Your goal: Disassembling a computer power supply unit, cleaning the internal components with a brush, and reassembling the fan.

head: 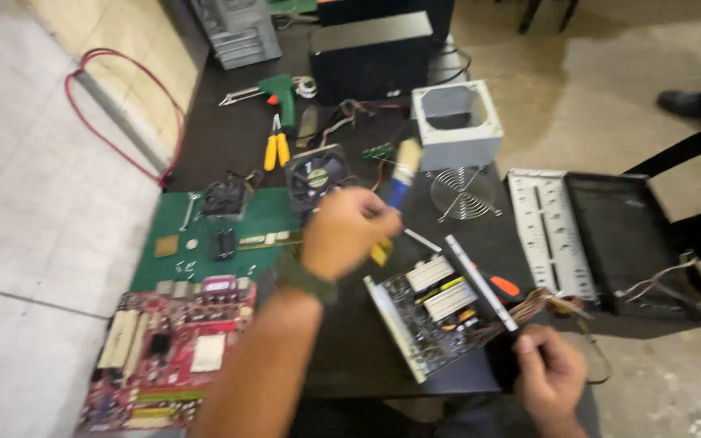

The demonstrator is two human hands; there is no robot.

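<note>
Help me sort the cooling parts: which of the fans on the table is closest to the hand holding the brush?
The black square case fan, just above the left hand. The smaller dark fan sits farther left, at the green mat's edge.

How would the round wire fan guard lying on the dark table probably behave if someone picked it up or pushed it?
The wire fan guard is thin, open metal, so it is probably light. Lying flat on the table, it would likely slide rather than roll. Its thin wires may bend if squeezed.

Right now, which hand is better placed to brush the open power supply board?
Left, probably. The left hand already holds the paintbrush, raised just above and left of the open power supply board. The right hand sits at the board's near right corner by the wire bundle, apparently steadying it.
</note>
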